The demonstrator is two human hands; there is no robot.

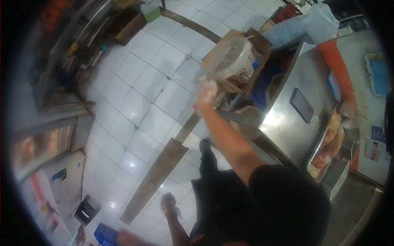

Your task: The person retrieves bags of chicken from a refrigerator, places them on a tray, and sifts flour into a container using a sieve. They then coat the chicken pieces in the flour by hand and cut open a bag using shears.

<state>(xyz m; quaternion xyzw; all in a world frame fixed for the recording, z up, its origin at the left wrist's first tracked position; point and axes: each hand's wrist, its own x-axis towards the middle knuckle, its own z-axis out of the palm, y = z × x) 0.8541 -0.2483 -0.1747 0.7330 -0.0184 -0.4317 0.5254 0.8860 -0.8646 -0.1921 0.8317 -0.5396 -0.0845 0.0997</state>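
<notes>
My right hand [207, 91], in what looks like a thin clear glove, is closed on the near rim of a translucent plastic bowl [234, 59]. The bowl is tilted and slightly blurred, above an open cardboard box [262, 45] that holds crumpled plastic and other waste. Low in the view, my left hand [169, 206] hangs over the tiled floor with loose clear plastic around the wrist. Its fingers look curled round a dark, lumpy thing that I cannot make out.
A steel counter [283, 110] stands at right with a phone [301, 105] and a tray of packed food [328, 139]. A brown strip [156, 180] crosses the white tiles. Shelving [78, 37] lines the upper left; a dark stool [86, 210] and blue crate [105, 234] are lower left.
</notes>
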